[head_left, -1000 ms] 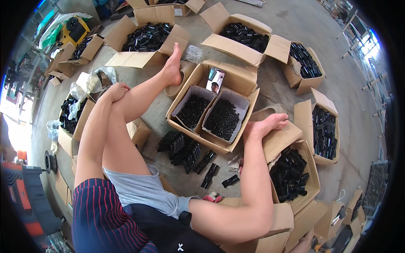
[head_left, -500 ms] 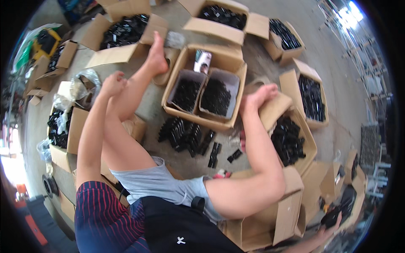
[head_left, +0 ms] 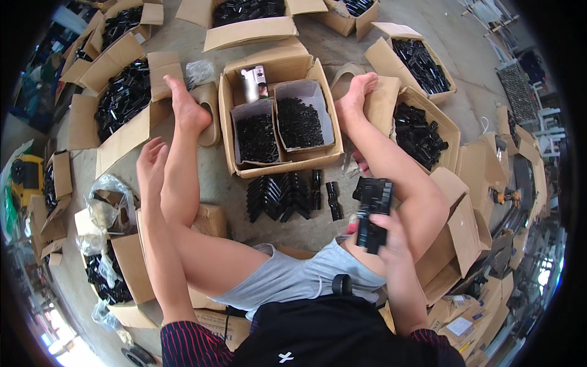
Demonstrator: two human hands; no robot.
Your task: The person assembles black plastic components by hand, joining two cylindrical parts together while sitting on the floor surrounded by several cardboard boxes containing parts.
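Note:
My right hand (head_left: 391,235) is closed on black plastic parts (head_left: 374,208), blurred by motion, above my right thigh; whether it is one part or several pressed together, I cannot tell. My left hand (head_left: 151,162) hangs beside my left shin with its fingers loosely apart, holding nothing. On the floor between my legs, black plastic parts (head_left: 278,196) lie in tight zigzag rows. Two single black parts (head_left: 333,200) are set to their right. Beyond them stands a cardboard carton (head_left: 287,168) with two inner boxes (head_left: 301,116) of small black pieces and a phone (head_left: 254,84) propped inside.
Open cartons of black parts surround me, including a carton (head_left: 425,137) by my right shin and another carton (head_left: 125,92) at the far left. Plastic bags (head_left: 110,208) lie over a carton on the left. A power tool (head_left: 506,197) rests at the right.
My right hand has come from the far lower right to above my right thigh, bringing the black parts. My left hand has dropped lower beside my shin. The whole view has shifted.

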